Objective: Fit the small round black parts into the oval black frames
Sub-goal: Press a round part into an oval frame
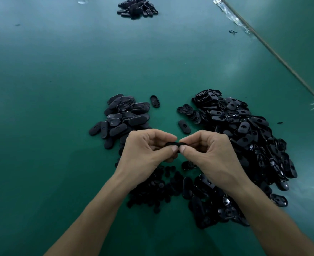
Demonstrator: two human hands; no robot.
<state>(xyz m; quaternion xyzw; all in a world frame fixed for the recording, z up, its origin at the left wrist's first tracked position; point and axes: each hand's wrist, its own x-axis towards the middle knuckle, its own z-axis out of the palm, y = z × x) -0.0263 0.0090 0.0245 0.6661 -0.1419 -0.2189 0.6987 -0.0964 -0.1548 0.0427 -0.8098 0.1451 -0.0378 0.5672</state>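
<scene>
Frame (pixel 174 144) held level, long axis left–right between my hands — left hand (pixel 148 148) and right hand (pixel 206 148) each pinch one end, thumbs underneath nearly touching.

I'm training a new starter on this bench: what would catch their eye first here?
Probably the left hand and right hand at centre, pinching one black part between them. Next, the big heap of oval frames on the right and a smaller pile on the left.
</scene>
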